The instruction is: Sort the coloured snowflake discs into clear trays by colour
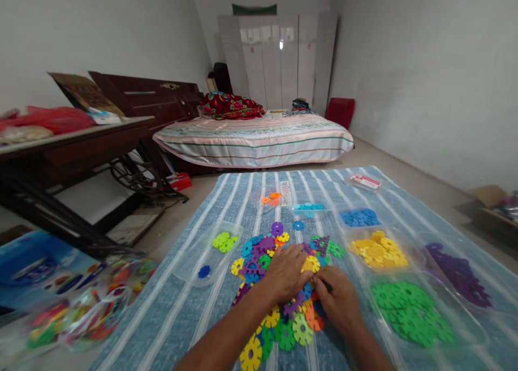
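Note:
A heap of notched plastic discs in mixed colours (293, 330) lies on the striped cloth in front of me. My left hand (287, 271) rests over the heap, fingers stretched out and thumb apart. Beside that thumb and the fingertips is a yellow disc (311, 263); whether the hand grips it is unclear. My right hand (338, 298) is closed at the heap's right side, its fingertips pinched close to my left thumb. Whatever is between them is hidden. A purple disc (277, 229) and a blue disc (298, 226) lie at the heap's far edge.
At right stand clear trays of green discs (410, 311), yellow discs (380, 251), purple discs (457, 274) and blue discs (359, 218). Farther back are light-blue discs (308, 208) and orange discs (271, 198). A left tray (190, 266) holds lime discs (225, 241) and one dark-blue disc (204, 272).

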A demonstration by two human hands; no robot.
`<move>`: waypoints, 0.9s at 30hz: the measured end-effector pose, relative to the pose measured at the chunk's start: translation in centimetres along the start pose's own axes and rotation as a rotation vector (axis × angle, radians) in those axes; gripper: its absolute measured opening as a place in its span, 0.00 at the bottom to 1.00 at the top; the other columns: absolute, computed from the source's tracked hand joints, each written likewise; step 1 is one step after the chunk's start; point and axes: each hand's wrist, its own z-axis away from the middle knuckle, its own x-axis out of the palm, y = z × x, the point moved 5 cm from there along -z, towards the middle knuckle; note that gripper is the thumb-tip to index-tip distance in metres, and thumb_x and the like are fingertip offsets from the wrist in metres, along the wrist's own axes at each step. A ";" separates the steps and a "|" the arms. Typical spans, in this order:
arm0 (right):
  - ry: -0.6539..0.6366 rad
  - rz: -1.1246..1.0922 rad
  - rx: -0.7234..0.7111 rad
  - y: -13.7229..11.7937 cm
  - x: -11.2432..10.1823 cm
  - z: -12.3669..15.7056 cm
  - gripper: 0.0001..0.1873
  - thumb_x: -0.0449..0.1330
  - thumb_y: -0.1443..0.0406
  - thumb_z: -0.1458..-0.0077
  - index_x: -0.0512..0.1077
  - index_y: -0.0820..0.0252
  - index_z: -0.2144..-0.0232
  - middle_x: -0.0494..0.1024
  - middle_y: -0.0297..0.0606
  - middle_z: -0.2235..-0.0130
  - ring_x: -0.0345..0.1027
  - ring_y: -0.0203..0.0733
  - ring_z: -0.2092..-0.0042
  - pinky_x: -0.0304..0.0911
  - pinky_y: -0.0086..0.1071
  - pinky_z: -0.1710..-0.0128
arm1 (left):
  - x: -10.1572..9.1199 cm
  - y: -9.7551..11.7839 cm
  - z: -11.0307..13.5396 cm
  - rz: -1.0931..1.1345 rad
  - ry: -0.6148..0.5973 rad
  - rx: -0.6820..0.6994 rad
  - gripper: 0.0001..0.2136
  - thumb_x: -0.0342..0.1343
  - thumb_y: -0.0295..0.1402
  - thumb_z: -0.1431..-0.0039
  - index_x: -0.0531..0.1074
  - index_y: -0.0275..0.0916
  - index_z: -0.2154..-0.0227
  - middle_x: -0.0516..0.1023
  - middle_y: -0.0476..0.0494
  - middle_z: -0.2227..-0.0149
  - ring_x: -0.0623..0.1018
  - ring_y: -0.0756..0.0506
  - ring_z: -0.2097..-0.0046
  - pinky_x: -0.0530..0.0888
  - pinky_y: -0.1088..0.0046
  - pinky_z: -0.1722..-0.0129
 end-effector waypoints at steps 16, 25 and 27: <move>0.024 0.074 -0.004 0.0 -0.5 0.4 0.17 0.49 0.57 0.44 0.69 0.59 0.77 0.72 0.36 0.72 0.64 0.40 0.66 0.57 0.32 0.64 | 0.6 -7.5 11.1 -0.087 0.566 -0.506 0.16 0.50 0.40 0.44 0.71 0.36 0.57 0.72 0.34 0.50 0.70 0.38 0.47 0.68 0.54 0.47; 0.042 0.201 -0.044 -0.6 -0.6 0.5 0.16 0.49 0.58 0.44 0.70 0.59 0.76 0.73 0.37 0.72 0.65 0.39 0.66 0.58 0.31 0.64 | 0.4 -4.5 10.6 0.216 0.591 -0.281 0.16 0.48 0.35 0.43 0.68 0.38 0.52 0.74 0.39 0.51 0.72 0.43 0.48 0.70 0.60 0.47; 0.021 0.222 -0.055 -0.8 -0.7 0.6 0.16 0.49 0.59 0.43 0.71 0.59 0.76 0.73 0.37 0.71 0.65 0.39 0.66 0.59 0.31 0.64 | -0.1 -4.6 10.8 0.286 0.609 -0.291 0.16 0.47 0.34 0.42 0.68 0.39 0.53 0.74 0.41 0.51 0.72 0.45 0.48 0.70 0.63 0.47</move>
